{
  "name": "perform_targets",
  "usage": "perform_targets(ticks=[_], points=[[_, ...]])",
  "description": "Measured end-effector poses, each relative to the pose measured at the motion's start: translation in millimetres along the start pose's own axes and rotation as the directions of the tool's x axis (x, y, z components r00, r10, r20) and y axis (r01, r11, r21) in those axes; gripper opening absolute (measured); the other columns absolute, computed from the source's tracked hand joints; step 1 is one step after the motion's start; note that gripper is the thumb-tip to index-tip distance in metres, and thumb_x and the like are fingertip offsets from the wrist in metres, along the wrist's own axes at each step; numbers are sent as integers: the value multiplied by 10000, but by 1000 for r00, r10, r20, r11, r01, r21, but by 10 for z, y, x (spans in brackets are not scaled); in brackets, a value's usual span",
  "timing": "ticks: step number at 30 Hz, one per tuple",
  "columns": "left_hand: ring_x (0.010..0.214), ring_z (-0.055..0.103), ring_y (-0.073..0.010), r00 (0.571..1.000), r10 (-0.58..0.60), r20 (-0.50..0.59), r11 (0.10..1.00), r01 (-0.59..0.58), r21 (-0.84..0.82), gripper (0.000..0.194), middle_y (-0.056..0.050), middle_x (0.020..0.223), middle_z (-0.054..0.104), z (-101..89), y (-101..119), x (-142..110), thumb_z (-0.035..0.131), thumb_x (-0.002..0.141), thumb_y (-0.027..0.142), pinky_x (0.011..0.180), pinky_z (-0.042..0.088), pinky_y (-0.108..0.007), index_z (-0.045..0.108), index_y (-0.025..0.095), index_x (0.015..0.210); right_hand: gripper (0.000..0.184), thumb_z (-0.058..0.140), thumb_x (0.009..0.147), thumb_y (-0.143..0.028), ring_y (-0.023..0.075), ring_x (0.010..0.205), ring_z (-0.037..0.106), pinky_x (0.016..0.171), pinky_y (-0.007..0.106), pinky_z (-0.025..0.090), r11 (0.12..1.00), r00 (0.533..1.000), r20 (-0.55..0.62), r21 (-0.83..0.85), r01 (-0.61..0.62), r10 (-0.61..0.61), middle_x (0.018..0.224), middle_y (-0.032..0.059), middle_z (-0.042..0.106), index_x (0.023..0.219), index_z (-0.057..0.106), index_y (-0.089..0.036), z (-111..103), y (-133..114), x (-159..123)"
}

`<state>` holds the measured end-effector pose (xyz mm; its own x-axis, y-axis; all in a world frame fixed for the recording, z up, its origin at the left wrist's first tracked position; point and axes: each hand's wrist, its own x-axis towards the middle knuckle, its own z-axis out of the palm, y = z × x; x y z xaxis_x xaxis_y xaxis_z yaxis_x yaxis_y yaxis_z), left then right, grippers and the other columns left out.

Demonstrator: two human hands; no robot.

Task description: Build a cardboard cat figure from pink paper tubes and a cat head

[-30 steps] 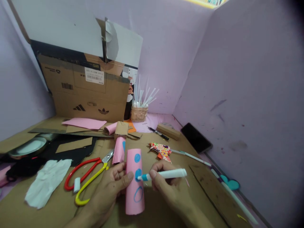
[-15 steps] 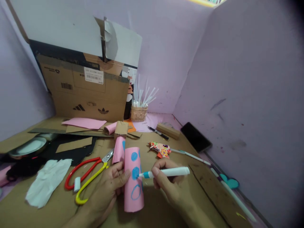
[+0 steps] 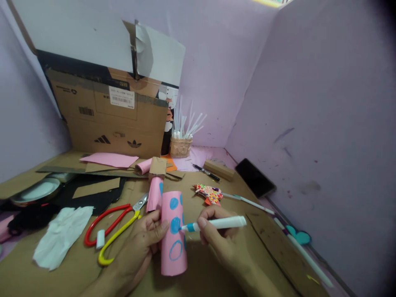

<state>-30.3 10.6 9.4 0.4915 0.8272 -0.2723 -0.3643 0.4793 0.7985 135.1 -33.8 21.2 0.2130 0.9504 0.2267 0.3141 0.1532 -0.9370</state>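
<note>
A pink paper tube (image 3: 168,264) with blue dots stands tilted in front of me, and my left hand (image 3: 145,235) grips its left side, thumb on the front. Its upper and middle front dots are filled in blue; the lower one is a bare outline. My right hand (image 3: 219,235) pinches a white felt-tip marker (image 3: 222,222), whose blue tip touches the right edge of the middle dot. Just behind the tube, a second pink tube (image 3: 154,198) with blue dots leans by a small cardboard box (image 3: 158,168). Left of my left hand lie scissors (image 3: 123,208) with red and yellow handles.
A white cap (image 3: 100,239) rests on the scissors, beside a crumpled white tissue (image 3: 63,237). Behind stand a large cardboard box (image 3: 114,123) and a basket (image 3: 181,148) of white sticks. To the right are a patterned paper figure (image 3: 208,194) and a phone (image 3: 255,178).
The middle dot looks more evenly filled with blue. Both hands, the tube and the marker have barely shifted.
</note>
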Motion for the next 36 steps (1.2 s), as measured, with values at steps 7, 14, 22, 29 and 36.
perform_targets(ticks=[7,14,22,29,36], points=[[712,627,-156,1000,11,-8,1000,-11,23,299,-67,819,697,-24,-40,-1,738,701,273,679,512,-269,660,136,955,273,549,777,-419,113,432,454,441,233,329,1000,999,-40,17,-1,2,470,-17,526,640,573,-184,12,-14,0],[733,635,-168,1000,13,17,1000,-14,19,350,-90,872,711,-20,-45,12,747,690,263,694,511,-279,663,132,1003,246,545,800,-379,99,423,446,417,215,329,997,996,40,6,74,-74,490,-17,548,659,575,-180,6,-19,21],[770,645,-180,1000,25,-3,1000,-25,19,374,-88,910,714,-16,-42,8,751,683,285,714,510,-281,661,152,1021,248,558,789,-389,107,433,459,435,223,344,998,1000,-23,68,8,-7,474,-25,525,657,575,-180,35,10,24],[748,654,-173,1000,8,-19,1000,-7,20,369,-80,883,722,-23,-30,6,765,664,295,698,516,-272,663,154,988,248,555,762,-383,95,417,420,431,216,300,995,996,-77,95,-34,41,448,-32,506,629,564,-174,50,-58,15],[731,656,-172,1000,0,-25,1000,0,6,373,-75,885,724,-31,-34,8,770,660,283,690,521,-279,664,164,997,244,553,760,-394,102,405,428,426,219,301,996,994,-86,73,-60,66,439,-37,500,642,569,-182,38,-55,12]])
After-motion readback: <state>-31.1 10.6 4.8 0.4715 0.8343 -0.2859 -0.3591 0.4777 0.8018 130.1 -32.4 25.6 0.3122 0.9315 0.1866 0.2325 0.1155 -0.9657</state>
